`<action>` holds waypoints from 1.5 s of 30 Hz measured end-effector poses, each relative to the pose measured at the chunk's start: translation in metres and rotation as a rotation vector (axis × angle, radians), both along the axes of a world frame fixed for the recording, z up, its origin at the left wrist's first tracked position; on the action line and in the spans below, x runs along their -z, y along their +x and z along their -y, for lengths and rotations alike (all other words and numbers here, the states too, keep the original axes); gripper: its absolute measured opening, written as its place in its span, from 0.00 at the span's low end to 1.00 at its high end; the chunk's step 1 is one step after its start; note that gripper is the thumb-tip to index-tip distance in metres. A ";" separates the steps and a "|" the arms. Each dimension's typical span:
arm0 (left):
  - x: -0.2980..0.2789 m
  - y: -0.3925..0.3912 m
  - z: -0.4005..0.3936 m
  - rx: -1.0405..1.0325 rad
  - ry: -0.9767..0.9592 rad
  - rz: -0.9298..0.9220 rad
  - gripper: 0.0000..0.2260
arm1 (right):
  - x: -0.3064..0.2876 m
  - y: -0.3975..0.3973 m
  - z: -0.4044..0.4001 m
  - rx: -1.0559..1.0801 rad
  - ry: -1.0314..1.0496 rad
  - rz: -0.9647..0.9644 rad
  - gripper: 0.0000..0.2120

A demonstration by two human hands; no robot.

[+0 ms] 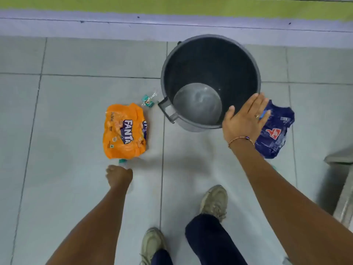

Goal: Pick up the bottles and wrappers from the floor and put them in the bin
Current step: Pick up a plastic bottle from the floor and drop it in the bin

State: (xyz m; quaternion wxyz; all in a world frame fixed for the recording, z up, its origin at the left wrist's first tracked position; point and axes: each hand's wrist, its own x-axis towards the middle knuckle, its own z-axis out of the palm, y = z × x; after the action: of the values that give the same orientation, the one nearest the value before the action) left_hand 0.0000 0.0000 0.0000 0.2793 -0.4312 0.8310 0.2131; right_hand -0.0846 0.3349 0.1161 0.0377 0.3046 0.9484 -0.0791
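Here our left hand (118, 175) is fisted around a clear bottle (123, 163) below the orange Fanta wrapper (125, 131); right hand (246, 119) spread flat, empty, between black bin (191, 54) and blue wrapper (275, 134).

Floor (76, 188): pale grey-green tiles with dark grout lines. Wall base (95, 25): lilac band along the top edge, a yellow-green strip (133, 3) above it. Shoes: two beige lace-up trainers, one at (214, 201), one at (152, 243). Trouser legs (210, 240): dark navy. Grey ledge or furniture edge (342, 188): at right margin, partly cut off
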 end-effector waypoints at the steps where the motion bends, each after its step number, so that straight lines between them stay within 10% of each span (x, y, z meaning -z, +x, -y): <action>1: 0.005 0.010 0.002 0.009 0.010 0.051 0.28 | 0.002 0.001 -0.001 0.014 0.029 -0.023 0.33; 13: 0.038 0.048 -0.033 0.080 0.230 0.031 0.24 | 0.021 0.001 -0.007 -0.004 0.110 -0.102 0.31; 28: -0.174 -0.111 -0.157 -0.158 0.460 -0.910 0.23 | -0.020 -0.043 -0.057 -0.199 -0.038 0.140 0.29; 45: -0.078 -0.196 -0.260 0.405 0.421 0.091 0.26 | 0.006 -0.071 -0.067 -0.212 -0.133 0.002 0.31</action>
State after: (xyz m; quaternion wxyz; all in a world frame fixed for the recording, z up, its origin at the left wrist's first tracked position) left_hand -0.1963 0.2601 0.0781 0.4366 -0.1983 0.8243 0.3011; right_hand -0.1559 0.4022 0.1104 0.0669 0.1994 0.9680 -0.1370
